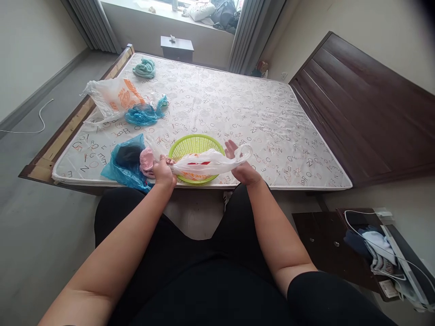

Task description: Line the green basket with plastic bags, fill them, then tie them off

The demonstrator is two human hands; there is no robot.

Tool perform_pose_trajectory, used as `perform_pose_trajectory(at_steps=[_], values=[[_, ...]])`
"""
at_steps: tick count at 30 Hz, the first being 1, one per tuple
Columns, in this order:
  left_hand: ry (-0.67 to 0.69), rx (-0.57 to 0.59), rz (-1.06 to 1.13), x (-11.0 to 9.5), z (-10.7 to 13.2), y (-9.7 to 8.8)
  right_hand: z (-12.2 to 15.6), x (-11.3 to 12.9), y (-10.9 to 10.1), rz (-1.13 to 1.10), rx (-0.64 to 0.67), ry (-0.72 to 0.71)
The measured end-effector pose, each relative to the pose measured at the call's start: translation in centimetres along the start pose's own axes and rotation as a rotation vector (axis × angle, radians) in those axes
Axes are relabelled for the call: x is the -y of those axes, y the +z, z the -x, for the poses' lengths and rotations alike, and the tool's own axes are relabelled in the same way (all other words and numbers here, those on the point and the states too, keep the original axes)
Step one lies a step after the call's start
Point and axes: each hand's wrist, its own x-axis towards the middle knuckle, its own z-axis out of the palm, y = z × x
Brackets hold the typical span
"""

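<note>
Plastic bag (204, 164), white and crumpled with red print, stretches above the green basket (195, 146) at the mattress's (238, 113) near edge. My left hand (163, 172) clenches it; whether my right hand (242, 170) grips, I cannot tell.

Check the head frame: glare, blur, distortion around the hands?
Head view: wide-angle distortion bows the mattress edges; left hand and right hand look fairly sharp, no obvious motion blur; white plastic bag shows only mild sheen; dark smudge shades the top-right corner.
</note>
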Motion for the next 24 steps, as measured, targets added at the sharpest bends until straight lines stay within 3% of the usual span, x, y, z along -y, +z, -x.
perform_pose_trajectory(at_steps=[2, 4, 8, 15, 18, 24], values=[[-0.017, -0.008, 0.009, 0.2, 0.0, 0.1, 0.2, 0.6, 0.6, 0.122, 0.107, 0.024], [-0.031, -0.015, 0.009, 0.3, 0.1, 0.1, 0.2, 1.0, 1.5, 0.204, 0.114, 0.002], [-0.033, -0.015, -0.001, 0.4, 0.0, 0.2, -0.6, 0.9, 3.0, 0.145, -0.013, -0.020], [-0.073, 0.044, -0.014, 0.1, 1.5, 1.2, -2.2, -1.9, 4.9, -0.142, -0.392, 0.072], [-0.087, 0.124, -0.011, 0.1, 2.7, 1.7, -2.6, -2.7, 6.2, -0.172, -0.418, 0.109], [-0.104, 0.178, -0.069, -0.2, 3.2, 1.8, -2.6, -3.6, 7.4, -0.137, -0.366, 0.135]])
